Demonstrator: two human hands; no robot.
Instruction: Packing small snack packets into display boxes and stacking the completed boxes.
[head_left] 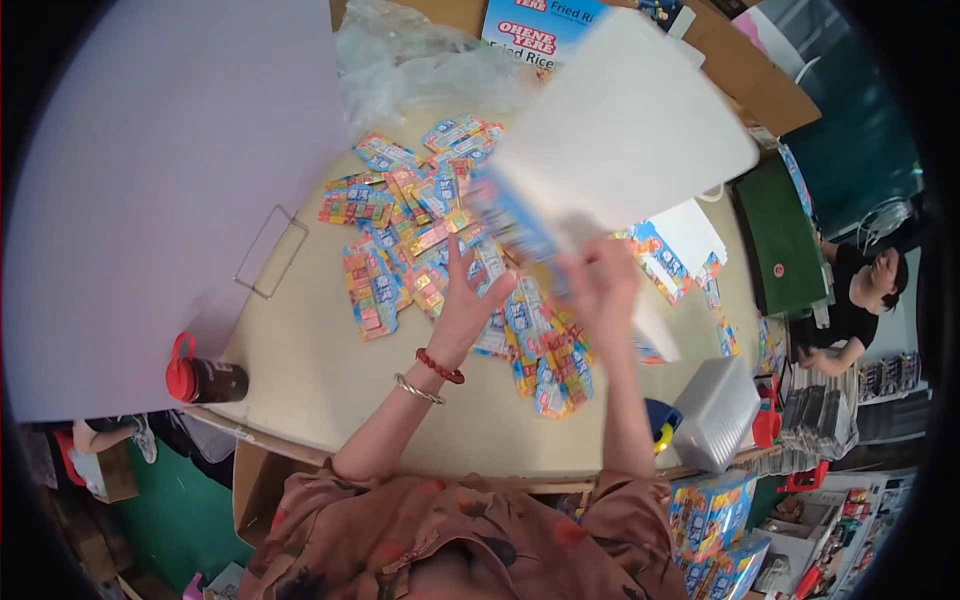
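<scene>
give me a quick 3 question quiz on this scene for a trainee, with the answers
1. True or false: the red-lidded bottle is to the left of the colourful packets.
2. Which hand holds the motion-blurred carton with the large white panel? A) left B) right C) neither
3. Fill in: on the wrist of the left hand are a red bead bracelet and a ____ bangle.

Key:
1. True
2. B, the right hand
3. silver

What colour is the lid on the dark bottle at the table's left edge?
Red lid; shows best in the head view, the only one.
</scene>
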